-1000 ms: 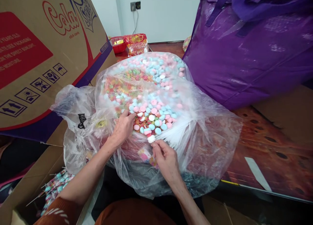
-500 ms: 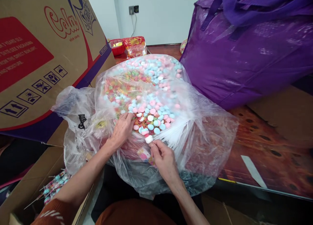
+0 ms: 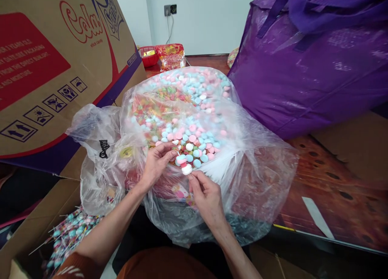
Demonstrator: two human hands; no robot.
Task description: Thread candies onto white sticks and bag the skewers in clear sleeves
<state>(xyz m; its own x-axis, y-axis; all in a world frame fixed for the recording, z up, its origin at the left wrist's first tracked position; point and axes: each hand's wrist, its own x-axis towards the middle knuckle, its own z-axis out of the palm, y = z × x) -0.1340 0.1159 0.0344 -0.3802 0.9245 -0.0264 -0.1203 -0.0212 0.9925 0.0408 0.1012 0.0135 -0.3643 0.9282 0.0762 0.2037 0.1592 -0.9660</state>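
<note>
A stack of white, red, pink and blue candies (image 3: 184, 163) hangs between my two hands, over the opening of a clear plastic bag (image 3: 260, 170). My right hand (image 3: 206, 194) pinches the stack's lower white end between thumb and fingers. At its upper end, my left hand (image 3: 160, 162) has its thumb and fingers pressed together near a small white tip; what exactly they grip is too small to tell. Loose pink, blue and white round candies (image 3: 204, 158) and small red, orange and green ones (image 3: 172, 94) fill the bag just beyond my hands.
An open carton (image 3: 36, 222) at lower left holds many finished candy sticks (image 3: 71, 234). A large printed box (image 3: 36, 81) stands at left, a purple bag (image 3: 309, 65) at right. Behind are a red basket (image 3: 148, 57) and a red packet (image 3: 171, 57).
My left hand has risen from the loose candies and moved to the upper end of the stack. My right hand still pinches the lower end. The view has shifted slightly.
</note>
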